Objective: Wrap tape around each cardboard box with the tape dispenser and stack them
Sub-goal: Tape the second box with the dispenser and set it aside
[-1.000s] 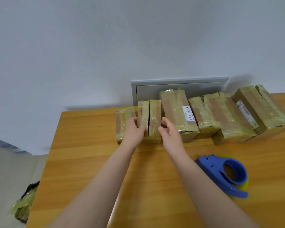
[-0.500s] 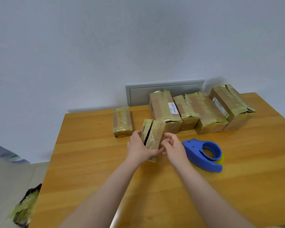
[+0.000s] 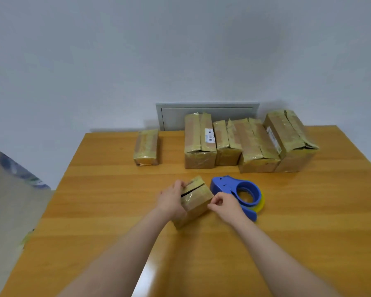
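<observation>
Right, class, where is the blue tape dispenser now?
In the head view, the blue tape dispenser lies on the table right of the small box and the right hand, in front of the row of taped boxes.
</observation>
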